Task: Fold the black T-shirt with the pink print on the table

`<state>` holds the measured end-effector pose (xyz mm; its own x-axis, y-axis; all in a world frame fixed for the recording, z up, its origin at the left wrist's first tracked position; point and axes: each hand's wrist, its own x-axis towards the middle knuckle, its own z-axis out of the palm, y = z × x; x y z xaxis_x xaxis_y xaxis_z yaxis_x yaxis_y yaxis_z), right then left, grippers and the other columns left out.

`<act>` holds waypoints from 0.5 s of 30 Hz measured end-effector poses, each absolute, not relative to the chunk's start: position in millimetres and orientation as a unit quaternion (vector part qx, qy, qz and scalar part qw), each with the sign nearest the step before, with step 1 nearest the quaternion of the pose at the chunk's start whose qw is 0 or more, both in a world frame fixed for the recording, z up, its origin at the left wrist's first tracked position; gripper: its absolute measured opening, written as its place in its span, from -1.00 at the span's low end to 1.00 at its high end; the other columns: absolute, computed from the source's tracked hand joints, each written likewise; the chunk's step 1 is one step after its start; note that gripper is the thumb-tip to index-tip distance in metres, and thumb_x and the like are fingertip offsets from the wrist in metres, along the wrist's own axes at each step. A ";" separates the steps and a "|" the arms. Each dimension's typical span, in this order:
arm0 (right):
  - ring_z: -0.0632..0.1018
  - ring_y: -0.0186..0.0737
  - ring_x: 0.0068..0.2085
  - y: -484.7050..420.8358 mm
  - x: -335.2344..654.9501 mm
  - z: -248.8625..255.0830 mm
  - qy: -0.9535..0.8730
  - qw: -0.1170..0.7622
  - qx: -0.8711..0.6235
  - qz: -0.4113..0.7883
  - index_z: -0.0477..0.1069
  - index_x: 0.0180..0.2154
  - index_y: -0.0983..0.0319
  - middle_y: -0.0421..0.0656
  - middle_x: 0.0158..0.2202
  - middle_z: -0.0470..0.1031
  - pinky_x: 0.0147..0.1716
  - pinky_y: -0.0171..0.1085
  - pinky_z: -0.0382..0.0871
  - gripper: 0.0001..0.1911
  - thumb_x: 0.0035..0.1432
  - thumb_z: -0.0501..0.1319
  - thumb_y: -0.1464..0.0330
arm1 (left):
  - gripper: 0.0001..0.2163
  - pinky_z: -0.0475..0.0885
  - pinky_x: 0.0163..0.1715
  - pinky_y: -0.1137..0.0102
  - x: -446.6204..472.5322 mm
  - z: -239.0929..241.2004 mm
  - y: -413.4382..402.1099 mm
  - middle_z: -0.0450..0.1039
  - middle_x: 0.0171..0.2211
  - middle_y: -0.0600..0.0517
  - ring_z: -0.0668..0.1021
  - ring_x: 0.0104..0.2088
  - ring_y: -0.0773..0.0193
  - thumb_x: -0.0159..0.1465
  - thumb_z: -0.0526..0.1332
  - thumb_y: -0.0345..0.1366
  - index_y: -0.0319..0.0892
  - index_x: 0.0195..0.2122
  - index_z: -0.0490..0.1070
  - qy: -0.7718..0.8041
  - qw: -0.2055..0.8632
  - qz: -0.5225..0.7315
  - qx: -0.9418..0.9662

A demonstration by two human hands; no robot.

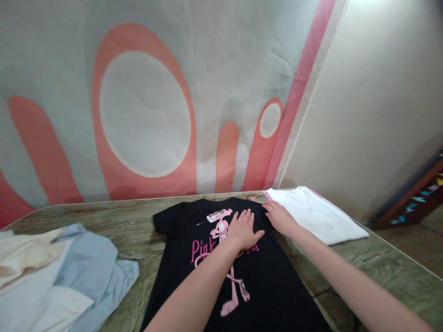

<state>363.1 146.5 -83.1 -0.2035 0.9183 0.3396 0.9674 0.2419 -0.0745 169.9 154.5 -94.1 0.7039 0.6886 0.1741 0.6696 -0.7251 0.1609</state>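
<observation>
Black printed T-shirt point(265, 276), flat, face-up

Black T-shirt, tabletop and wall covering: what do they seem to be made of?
Black T-shirt: likely cotton knit, matte; the cloth lies limp and flat.
Tabletop: looks like dull wood from its mottled grain, possibly printed laminate.
Wall covering: perhaps vinyl or paper, mostly matte, with small creases.
</observation>
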 end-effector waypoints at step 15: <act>0.18 -0.15 0.19 141.1 331.3 -91.1 -0.810 0.177 -0.558 -0.026 0.23 0.09 0.32 0.00 0.15 0.22 0.17 -0.08 0.03 -0.55 0.19 -0.12 0.38 | -0.36 -0.13 0.17 0.11 169.6 -95.7 151.7 -0.09 0.25 -0.16 0.00 0.23 0.03 0.22 -0.13 0.00 -0.33 0.23 -0.08 0.358 0.035 0.116 0.926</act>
